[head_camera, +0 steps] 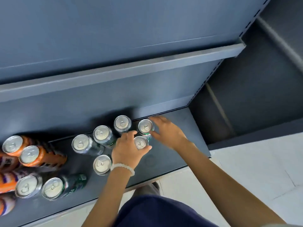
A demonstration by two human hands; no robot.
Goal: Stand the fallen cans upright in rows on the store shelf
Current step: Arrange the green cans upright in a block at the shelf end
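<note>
two green cans stand upright at the right end of the group on the bottom shelf (183,145): a rear can (145,126) close to the back panel and a front can (140,142) just before it. the left hand (127,147) is curled around the front can, thumb on its near side and fingers on its far left, gripping it. the right hand (165,131) is spread, fingers loosely parted, with fingertips touching the rear can's right side and one finger reaching past its top; it is not closed on it. a pale bead bracelet (122,167) sits on the left wrist. to the left, five more silver-topped cans (101,134) stand upright in a loose diagonal and a near pair, and one more (101,164) stands just beside the left wrist. further left, orange cans (30,155) stand upright at the frame edge, some only partly seen. an empty upper shelf (124,69) runs above. pale floor tiles (255,169) lie to the right, and dark blue clothing (155,212) shows at the bottom.
</note>
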